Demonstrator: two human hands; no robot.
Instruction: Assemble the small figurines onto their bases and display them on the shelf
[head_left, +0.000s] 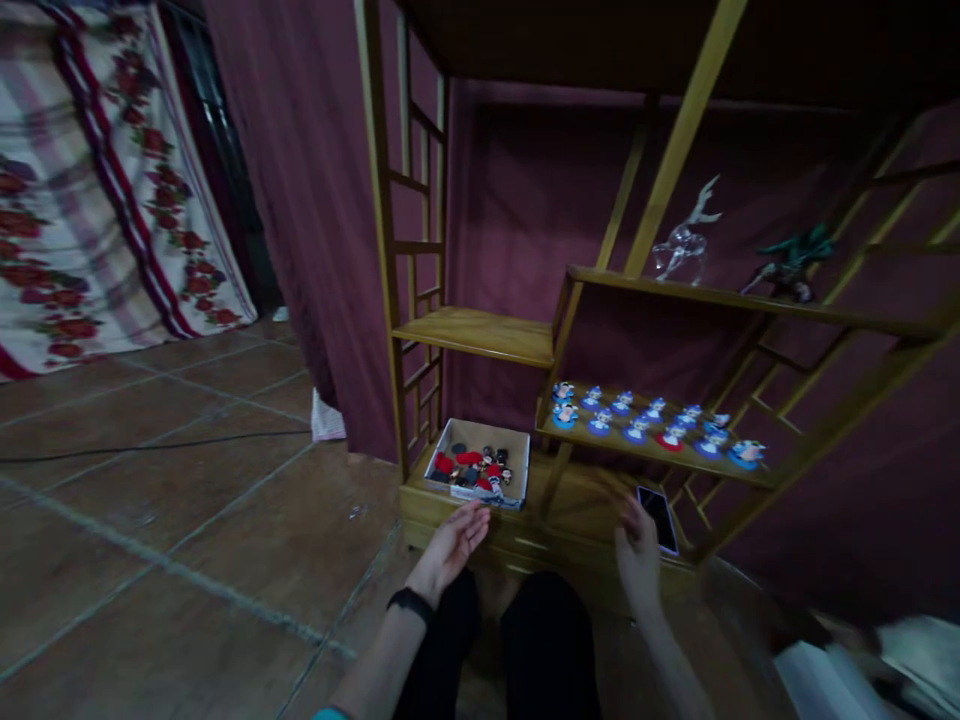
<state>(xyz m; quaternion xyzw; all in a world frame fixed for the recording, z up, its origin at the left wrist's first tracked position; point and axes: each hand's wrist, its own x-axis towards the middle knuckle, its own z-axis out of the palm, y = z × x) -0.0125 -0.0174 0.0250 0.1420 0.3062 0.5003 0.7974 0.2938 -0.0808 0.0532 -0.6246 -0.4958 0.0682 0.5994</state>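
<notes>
Loosely opened, the left hand (456,545) has its fingers stretched towards the front edge of a shallow, open cardboard box (519,470) with pale outer sides and a tan inside; nothing shows in its grasp. A black band (412,602) circles that wrist. The box sits at the left of the low wooden base (581,505) of a yellowish-brown open-framed shelving unit (384,215). Within it lies a jumble of small red, black and dark grey figures and rounded pieces (470,458), some tipped over, with glossy black tops and pale patches; finer detail is too small to make out.

The right hand (637,540) is blurred, its fingers partly bent, just beside a flat, dark-screened phone with a pale violet edge (658,520) lying on the base; I cannot tell whether this hand holds anything.

Above, on a short wooden shelf (551,432), small blue-and-white figurines on round bases (636,430) stand upright in two rows. Most bases are blue or violet, but one front-row figurine has a red base (671,442). Higher up stand a clear, glassy deer with branching antlers (682,245) and a dark green figure (795,262).
</notes>
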